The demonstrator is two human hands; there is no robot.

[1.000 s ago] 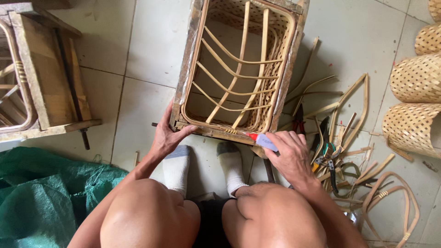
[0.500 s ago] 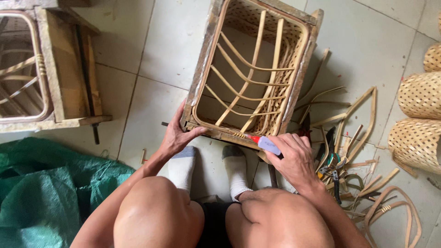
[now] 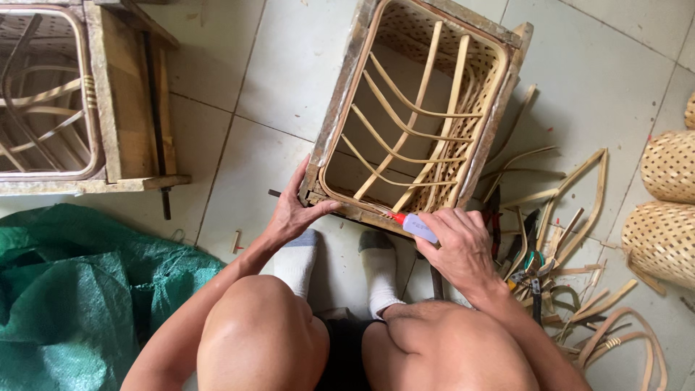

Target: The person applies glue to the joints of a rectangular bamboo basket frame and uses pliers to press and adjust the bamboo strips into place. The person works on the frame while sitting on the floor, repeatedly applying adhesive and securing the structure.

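A wooden frame mould with a rattan basket skeleton (image 3: 416, 119) stands on the tiled floor before my knees. My left hand (image 3: 293, 210) grips its near left corner, thumb on the rim. My right hand (image 3: 456, 246) holds a small pale-blue glue tube with a red nozzle (image 3: 413, 224). The nozzle touches the rattan rim at the frame's near edge. My two feet in white and grey socks (image 3: 340, 264) rest just under the frame.
A second wooden frame with rattan (image 3: 79, 101) lies at the left. A green woven sack (image 3: 72, 282) covers the lower left floor. Bent rattan strips and hand tools (image 3: 550, 246) are scattered at the right, beside woven baskets (image 3: 666, 203).
The view has shifted, so the frame sits further right and higher. Both hands stay on the near edge, the tube's nozzle against the rim.
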